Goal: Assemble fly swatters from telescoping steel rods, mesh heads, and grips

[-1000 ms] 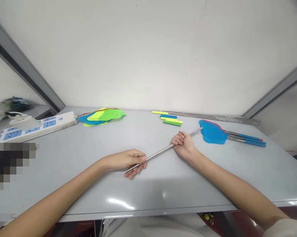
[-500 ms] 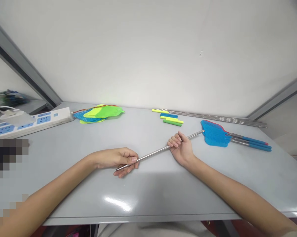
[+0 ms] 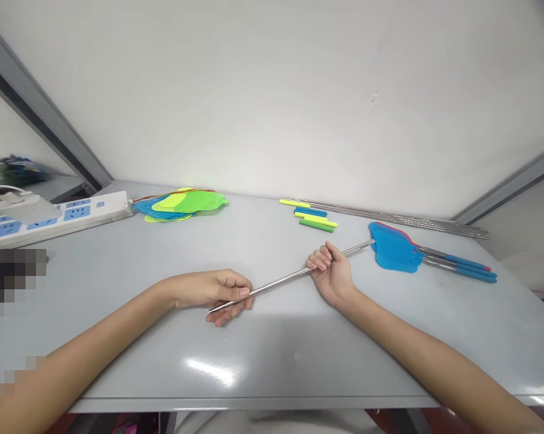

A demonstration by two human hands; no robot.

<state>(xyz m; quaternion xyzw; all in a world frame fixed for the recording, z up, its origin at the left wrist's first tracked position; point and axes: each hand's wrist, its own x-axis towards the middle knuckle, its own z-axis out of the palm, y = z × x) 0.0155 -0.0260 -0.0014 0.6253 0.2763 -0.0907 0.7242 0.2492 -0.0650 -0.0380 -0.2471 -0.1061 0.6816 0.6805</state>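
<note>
One metal rod (image 3: 278, 282) slants over the table (image 3: 272, 355), near end held in the left hand (image 3: 227, 295), right hand (image 3: 330, 274) curled round it farther along. Beyond lie blue swatters (image 3: 396, 250) and a power strip (image 3: 111, 207), any print too small to read.

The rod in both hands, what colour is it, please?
The rod is shiny silver, clearest in the head view.

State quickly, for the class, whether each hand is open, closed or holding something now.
Left hand: holding the metal rod between thumb and fingers, near its lower end.
Right hand: closed around the same rod, farther along.
</note>
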